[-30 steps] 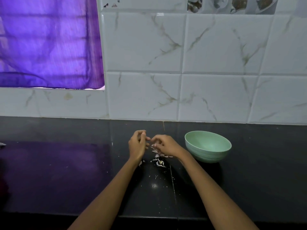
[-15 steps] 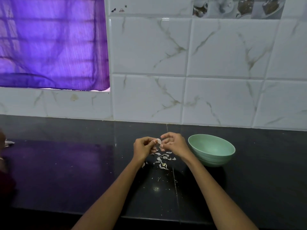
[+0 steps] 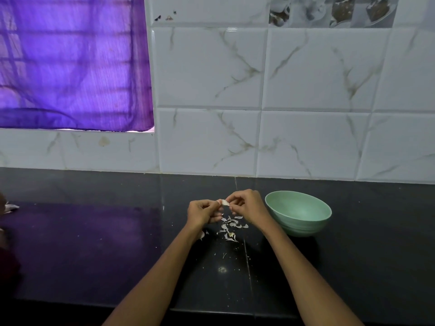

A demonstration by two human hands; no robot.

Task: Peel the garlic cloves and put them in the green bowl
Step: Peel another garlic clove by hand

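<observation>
Item: garlic clove (image 3: 225, 202), centre frame, pinched between my left hand (image 3: 204, 213) and right hand (image 3: 247, 205), half peeled maybe. Skins (image 3: 231, 228) on worktop (image 3: 94, 243) below. Green bowl (image 3: 298, 212) right, seemingly empty.

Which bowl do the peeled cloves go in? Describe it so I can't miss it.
On the black countertop below the white tiled wall, look just right of the right hand. The green bowl sits there, the only dish and the only pale green thing.
</observation>
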